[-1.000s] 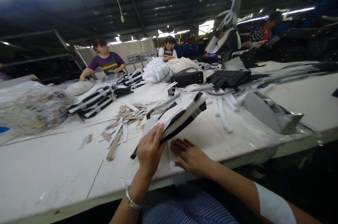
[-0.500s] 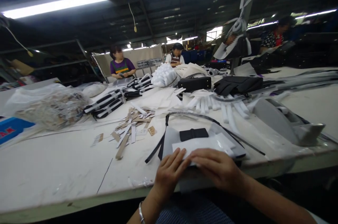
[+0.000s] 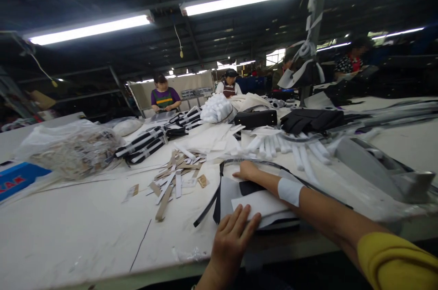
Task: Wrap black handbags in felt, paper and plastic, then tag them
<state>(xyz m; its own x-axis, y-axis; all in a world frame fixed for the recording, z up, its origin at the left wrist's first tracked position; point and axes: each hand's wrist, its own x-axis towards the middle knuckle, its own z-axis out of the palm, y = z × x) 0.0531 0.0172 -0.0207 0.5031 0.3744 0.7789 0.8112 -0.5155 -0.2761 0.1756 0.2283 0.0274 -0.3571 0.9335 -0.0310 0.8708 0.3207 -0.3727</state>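
My left hand [image 3: 234, 235] lies with its fingers stretched over the white sheet [image 3: 262, 205] at the near side of a grey-and-black bag piece [image 3: 227, 192]. The piece has black edging and long black strips, one strip [image 3: 207, 208] trailing to the left. My right hand [image 3: 248, 171] reaches across to the far side of the piece, close to its arched black strip; its fingers are mostly hidden. A white patch [image 3: 289, 191] covers part of the right forearm. Beneath that arm shows a small black piece [image 3: 249, 187], partly covered.
Cardboard and white strips [image 3: 176, 171] lie scattered to the left. Beyond are a plastic bag of scraps [image 3: 75, 148], black-and-white strips [image 3: 143, 144], white foam pieces [image 3: 217, 108] and a black bag [image 3: 256, 119]. Grey parts [image 3: 369, 167] lie right. Several people sit behind, one in purple [image 3: 166, 98].
My right hand has left the near edge and moved forward over the bag piece. My left hand stays at the white sheet, its fingers more spread. The view has tilted up slightly.
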